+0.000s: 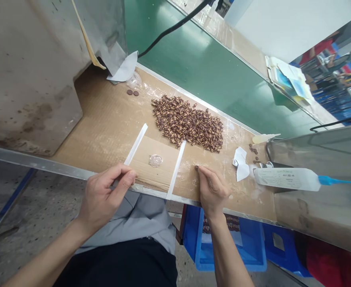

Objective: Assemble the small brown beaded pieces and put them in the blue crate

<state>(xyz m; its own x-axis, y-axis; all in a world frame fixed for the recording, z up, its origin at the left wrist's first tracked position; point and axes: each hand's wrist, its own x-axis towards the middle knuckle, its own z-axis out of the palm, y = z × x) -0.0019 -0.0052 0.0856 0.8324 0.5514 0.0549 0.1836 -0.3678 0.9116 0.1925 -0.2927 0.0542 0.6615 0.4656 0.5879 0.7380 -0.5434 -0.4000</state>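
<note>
My left hand (111,193) is closed in a pinch above the front edge of the cardboard; whatever lies between its thumb and fingers is too small or hidden. My right hand (212,189) pinches a small dark brown piece (196,168) just over the cardboard. Between the hands a small clear round dish (155,160) sits on a cardboard patch (145,175), with a white tape strip (136,143) on its left and another white strip (175,171) on its right. Behind them spreads a heap of small brown and copper-coloured parts (190,121).
A white bottle with a blue nozzle (289,179) lies at the right beside crumpled white paper (240,163). Two dark discs (132,93) lie at the back left. Metal panels (28,79) flank the cardboard. A blue bin (232,247) with more parts stands below the edge.
</note>
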